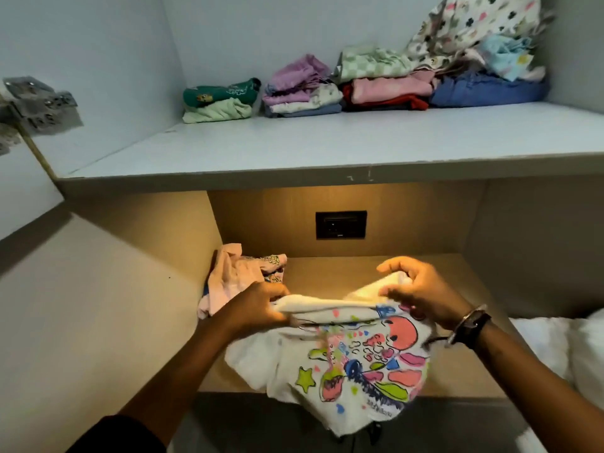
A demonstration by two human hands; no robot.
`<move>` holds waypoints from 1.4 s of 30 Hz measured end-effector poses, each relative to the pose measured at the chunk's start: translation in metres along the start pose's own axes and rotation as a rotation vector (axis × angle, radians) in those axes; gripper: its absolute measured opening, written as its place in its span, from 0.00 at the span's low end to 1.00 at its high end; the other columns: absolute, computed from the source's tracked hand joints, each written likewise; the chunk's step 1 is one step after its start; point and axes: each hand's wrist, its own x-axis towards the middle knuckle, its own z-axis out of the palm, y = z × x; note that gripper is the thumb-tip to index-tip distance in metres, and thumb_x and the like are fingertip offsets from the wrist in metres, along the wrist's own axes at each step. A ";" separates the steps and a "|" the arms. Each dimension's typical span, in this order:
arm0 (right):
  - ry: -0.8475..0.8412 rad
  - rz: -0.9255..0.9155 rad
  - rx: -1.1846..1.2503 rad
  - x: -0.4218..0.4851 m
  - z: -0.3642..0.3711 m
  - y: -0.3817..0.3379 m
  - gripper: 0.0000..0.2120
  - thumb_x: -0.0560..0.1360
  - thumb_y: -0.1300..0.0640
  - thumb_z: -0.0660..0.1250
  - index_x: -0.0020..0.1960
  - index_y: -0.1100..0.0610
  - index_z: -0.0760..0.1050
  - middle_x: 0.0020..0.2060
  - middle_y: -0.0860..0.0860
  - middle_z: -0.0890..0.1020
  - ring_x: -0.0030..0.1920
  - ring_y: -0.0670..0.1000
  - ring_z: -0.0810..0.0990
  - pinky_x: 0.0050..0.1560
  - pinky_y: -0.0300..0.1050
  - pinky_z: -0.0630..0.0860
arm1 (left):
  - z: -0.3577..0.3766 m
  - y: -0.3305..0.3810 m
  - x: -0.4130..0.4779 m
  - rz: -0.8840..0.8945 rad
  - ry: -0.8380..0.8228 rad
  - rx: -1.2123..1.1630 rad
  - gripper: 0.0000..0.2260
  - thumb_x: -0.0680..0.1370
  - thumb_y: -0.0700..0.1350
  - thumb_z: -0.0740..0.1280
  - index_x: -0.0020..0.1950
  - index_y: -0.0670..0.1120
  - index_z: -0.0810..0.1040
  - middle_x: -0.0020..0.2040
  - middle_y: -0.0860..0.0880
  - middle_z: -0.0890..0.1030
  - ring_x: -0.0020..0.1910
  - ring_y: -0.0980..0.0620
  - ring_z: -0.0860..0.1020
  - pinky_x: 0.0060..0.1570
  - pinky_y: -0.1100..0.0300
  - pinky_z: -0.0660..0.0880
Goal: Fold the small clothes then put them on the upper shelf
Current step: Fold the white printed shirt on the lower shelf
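A: What is the biggest thing in view?

B: The upper shelf (327,148), pale grey. Along its back stand folded stacks of small clothes (359,83), from a green pair at the left end to a blue and patterned heap in the right corner.

A: And below that shelf?

B: A lit wooden lower shelf (327,269), with a black wall socket (341,224) on its back panel just under the upper shelf's front edge.

A: Where is the garment being folded?

B: A white printed shirt (343,364), with an octopus and a star drawn on it, hangs over the front of the lower shelf, well below the upper shelf. A crumpled pink garment (235,276) lies beneath the upper shelf's left part.

A: The hands?

B: The left hand (258,308) is closed on the shirt's top left edge. The right hand (421,289), with a watch (470,325) on its wrist, has fingers curled around the top right edge, pinching the cloth.
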 end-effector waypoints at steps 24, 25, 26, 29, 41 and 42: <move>0.341 0.212 0.064 0.029 -0.088 0.061 0.10 0.76 0.56 0.69 0.49 0.64 0.80 0.41 0.61 0.85 0.39 0.57 0.82 0.41 0.50 0.79 | -0.014 0.055 0.140 -0.128 -0.015 0.299 0.04 0.74 0.42 0.70 0.47 0.46 0.83 0.48 0.44 0.84 0.47 0.45 0.80 0.47 0.52 0.77; 0.384 0.200 0.011 0.043 -0.085 0.063 0.10 0.77 0.58 0.68 0.49 0.66 0.79 0.40 0.60 0.83 0.38 0.55 0.79 0.38 0.46 0.76 | -0.011 0.054 0.154 -0.138 0.025 0.366 0.05 0.74 0.43 0.69 0.48 0.47 0.83 0.49 0.45 0.84 0.48 0.45 0.80 0.47 0.52 0.76; 0.414 0.196 -0.035 0.055 -0.083 0.066 0.10 0.77 0.59 0.67 0.48 0.68 0.78 0.39 0.60 0.81 0.38 0.54 0.77 0.37 0.44 0.72 | -0.007 0.054 0.166 -0.138 0.060 0.411 0.06 0.74 0.44 0.69 0.49 0.47 0.83 0.50 0.46 0.83 0.48 0.45 0.80 0.45 0.53 0.76; 0.493 0.244 -0.053 0.086 -0.082 0.077 0.12 0.76 0.61 0.67 0.44 0.71 0.76 0.37 0.59 0.75 0.40 0.54 0.71 0.40 0.47 0.68 | 0.009 0.048 0.196 -0.120 0.117 0.418 0.06 0.74 0.43 0.67 0.49 0.49 0.82 0.50 0.47 0.83 0.46 0.46 0.79 0.42 0.55 0.74; 0.529 0.359 -0.098 0.085 -0.094 0.145 0.06 0.75 0.70 0.67 0.50 0.63 0.80 0.54 0.59 0.81 0.54 0.57 0.78 0.56 0.52 0.73 | 0.069 -0.039 0.161 0.033 0.016 0.217 0.04 0.77 0.45 0.68 0.48 0.48 0.82 0.48 0.51 0.80 0.48 0.52 0.76 0.47 0.61 0.70; 0.525 0.373 -0.089 0.077 -0.093 0.155 0.07 0.75 0.71 0.66 0.48 0.63 0.80 0.56 0.58 0.80 0.56 0.58 0.77 0.59 0.52 0.72 | 0.080 -0.047 0.148 0.073 -0.040 0.229 0.05 0.77 0.46 0.67 0.50 0.48 0.82 0.51 0.50 0.80 0.52 0.52 0.76 0.50 0.62 0.68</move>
